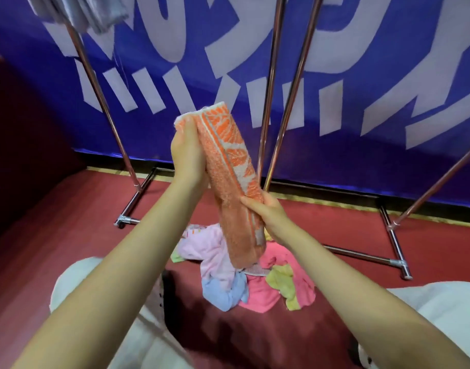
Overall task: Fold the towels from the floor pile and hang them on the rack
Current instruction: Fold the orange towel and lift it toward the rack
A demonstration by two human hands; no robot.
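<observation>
A dark red floor (pixel 68 222) runs back to a blue banner (pixel 335 129) with large white lettering, and the chrome poles of a clothes rack (pixel 268 97) rise in front of it, their wheeled base bars resting on the floor. At the upper left, grey towels (pixel 76 12) hang from the rack, well above both hands.

An orange towel (pixel 228 166) with a white leaf pattern is folded into a long narrow strip and held up in the air, slanting from upper left to lower right. The left hand (pixel 187 155) holds its upper end: the palm lies along the strip's left side and the fingers (pixel 185 129) curl into the cloth near the top edge, so they are closed on the towel. The right hand (pixel 268 214) holds the strip lower down, the thumb pressed across its front and the other fingers wrapped behind it, mostly hidden by the cloth. The towel's loose lower end hangs just below the right hand's fingers.

Beneath both hands, on the floor, lies the towel pile (pixel 249 278): pale pink, light blue, bright pink and yellow-green cloths crumpled together, apart from the fingers and partly hidden behind the hanging orange strip.

Both bare forearms reach in from the lower edge, and the person's light trousers (pixel 76 278) show at either side.
</observation>
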